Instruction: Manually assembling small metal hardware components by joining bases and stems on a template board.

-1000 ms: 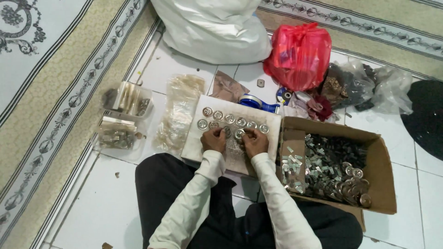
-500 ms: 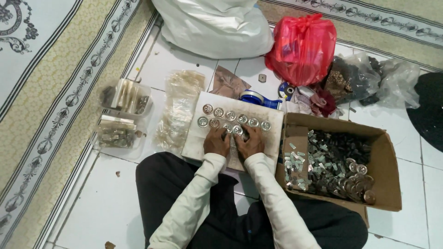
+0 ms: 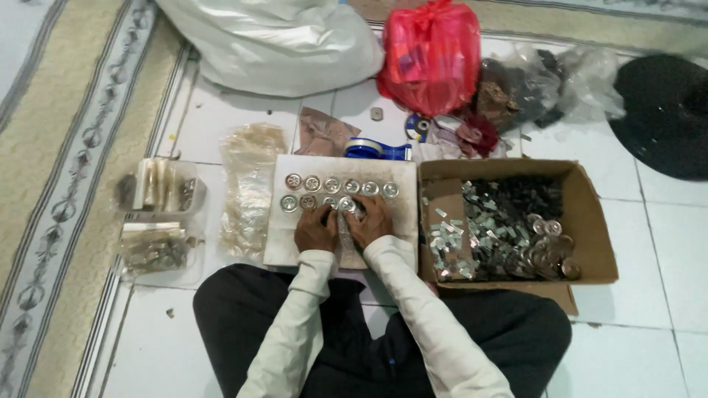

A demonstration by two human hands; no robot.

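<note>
I sit on a tiled floor with a white board [image 3: 398,221] in front of my knees. Two rows of small round metal discs [image 3: 341,186] lie on it. My left hand [image 3: 316,230] and my right hand [image 3: 371,221] rest side by side on the board's near half. Their fingertips meet over one metal disc [image 3: 346,204] at the right end of the nearer row. Both hands pinch at this disc; how firmly each grips it is hard to see. Long pale sleeves cover both my arms.
An open cardboard box [image 3: 590,221] of small silvery pieces and round discs stands at the right. Clear plastic bags [image 3: 247,188] and two clear tubs [image 3: 158,188] lie at the left. Behind are a white sack [image 3: 280,44], a red bag [image 3: 431,55], a blue tape dispenser [image 3: 376,149] and a dark round thing [image 3: 664,110].
My hands have stayed on the board and shifted slightly within the nearer row of discs. The view has moved a little; nothing else has changed place.
</note>
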